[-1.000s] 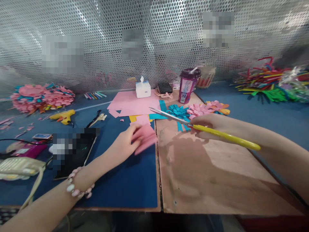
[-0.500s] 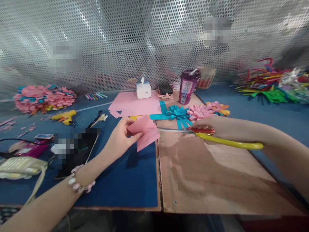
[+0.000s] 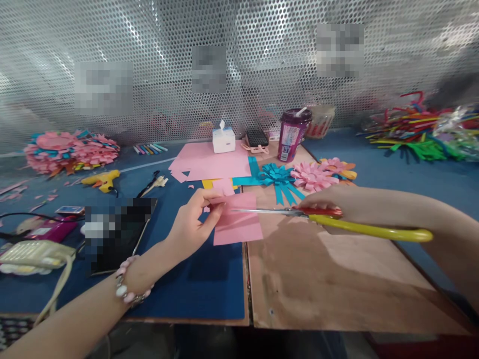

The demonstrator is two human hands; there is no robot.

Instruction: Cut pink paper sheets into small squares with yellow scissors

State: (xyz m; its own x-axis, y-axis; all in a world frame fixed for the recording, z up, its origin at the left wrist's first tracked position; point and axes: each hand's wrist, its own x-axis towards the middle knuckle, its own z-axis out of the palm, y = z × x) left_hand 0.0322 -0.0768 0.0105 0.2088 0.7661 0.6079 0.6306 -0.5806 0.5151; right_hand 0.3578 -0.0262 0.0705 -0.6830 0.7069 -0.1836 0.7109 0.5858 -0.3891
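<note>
A square of pink paper [image 3: 239, 229] is pinched along its left edge by my left hand [image 3: 196, 219], which wears a beaded bracelet. Scissors [image 3: 359, 228] with red and yellow handles are gripped in my right hand [image 3: 324, 198]. Their thin metal blades point left and lie over the paper's upper part; whether they cut into it I cannot tell. Just beyond my hands, a blue paper flower [image 3: 277, 175] with ribbon tails and a pink paper flower [image 3: 310, 175] rest on the table.
Pink sheets [image 3: 209, 164] lie at the back under a tissue box [image 3: 223, 140]. A purple cup [image 3: 291, 135] stands to their right. On the left are a yellow glue gun [image 3: 103, 179], a tablet [image 3: 123, 237], a power strip [image 3: 35, 257] and a flower pile [image 3: 71, 152]. Colourful strips [image 3: 419, 129] sit far right.
The paper has turned flatter and now hangs lower, facing me. My left hand has shifted slightly right, and my right hand with the scissors has moved a little right and down.
</note>
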